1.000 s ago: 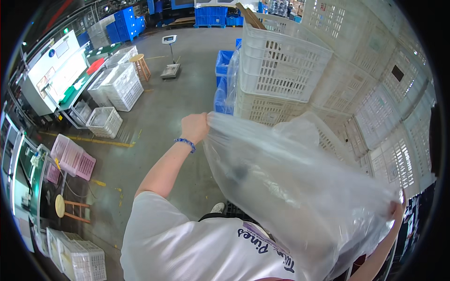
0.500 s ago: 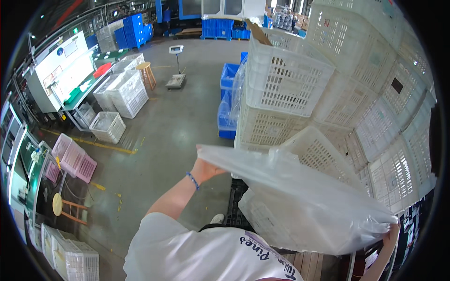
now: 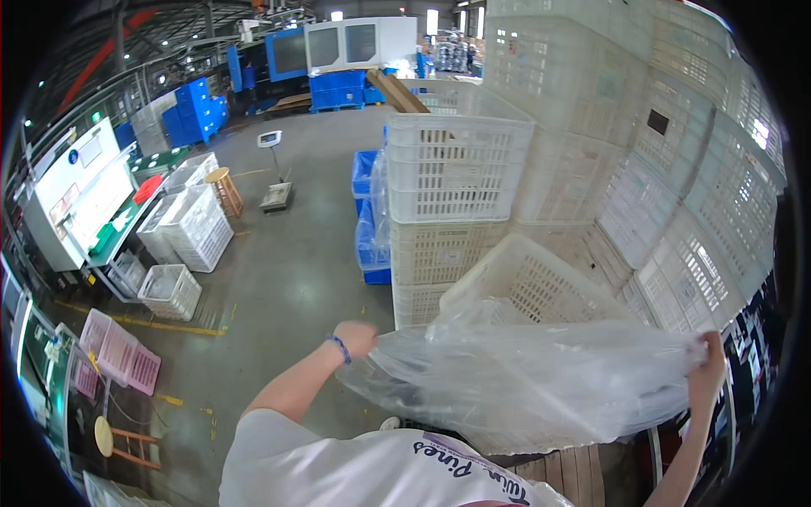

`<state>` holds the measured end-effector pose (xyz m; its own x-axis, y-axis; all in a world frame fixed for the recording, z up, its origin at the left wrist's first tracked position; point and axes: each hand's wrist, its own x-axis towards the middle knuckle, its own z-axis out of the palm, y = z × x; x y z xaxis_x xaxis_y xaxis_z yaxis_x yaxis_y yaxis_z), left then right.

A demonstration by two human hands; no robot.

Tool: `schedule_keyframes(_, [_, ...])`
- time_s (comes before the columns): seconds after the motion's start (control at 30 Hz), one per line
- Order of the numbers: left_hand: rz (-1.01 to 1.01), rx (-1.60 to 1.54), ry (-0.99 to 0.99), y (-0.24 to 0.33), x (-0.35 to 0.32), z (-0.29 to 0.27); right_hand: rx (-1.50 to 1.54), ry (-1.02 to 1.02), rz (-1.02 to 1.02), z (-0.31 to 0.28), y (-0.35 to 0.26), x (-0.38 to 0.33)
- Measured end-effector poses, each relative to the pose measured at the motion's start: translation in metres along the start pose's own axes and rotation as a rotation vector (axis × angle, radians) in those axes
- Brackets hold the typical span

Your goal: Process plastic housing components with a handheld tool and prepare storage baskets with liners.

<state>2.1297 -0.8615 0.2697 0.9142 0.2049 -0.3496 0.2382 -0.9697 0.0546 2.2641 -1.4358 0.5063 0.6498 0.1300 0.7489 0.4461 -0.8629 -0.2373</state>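
Note:
A large clear plastic bag stretches crosswise in front of me, crumpled and sagging in the middle. My right hand is closed on its gathered right end. At the bag's upper left edge is my left hand, its fingers curled in and partly blurred, wearing a blue bracelet at the wrist. Just beyond the bag, a white slotted crate sits tilted, its lower part seen only dimly through the plastic.
Stacked white crates rise ahead, and a taller wall of crates closes off the right. Blue bins stand beyond the stack. On the left are a workbench, pink crates, a wooden stool and a platform scale.
The bag has gone from a taut, slanted sheet to a looser, more level one. My right hand has risen, and my left hand has come slightly lower. The view has turned rightward.

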Motion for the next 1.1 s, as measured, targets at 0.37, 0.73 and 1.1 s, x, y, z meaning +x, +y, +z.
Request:
schedule_keyframes(0.37, [1.149, -1.188, 0.900, 0.290, -0.059, -0.198, -0.047, -0.245, -0.350, -0.004, -0.203, 0.027])
schedule_keyframes(0.73, [0.580, -0.366, 0.632, 0.131, 0.100, -0.267, -0.796, -0.195, -0.276, -0.004, -0.052, 0.034])
schedule_keyframes(1.1, [0.996, -0.148, 0.595, 0.061, 0.054, -0.215, -0.477, -1.059, 0.007, 0.016, -0.033, -0.026])
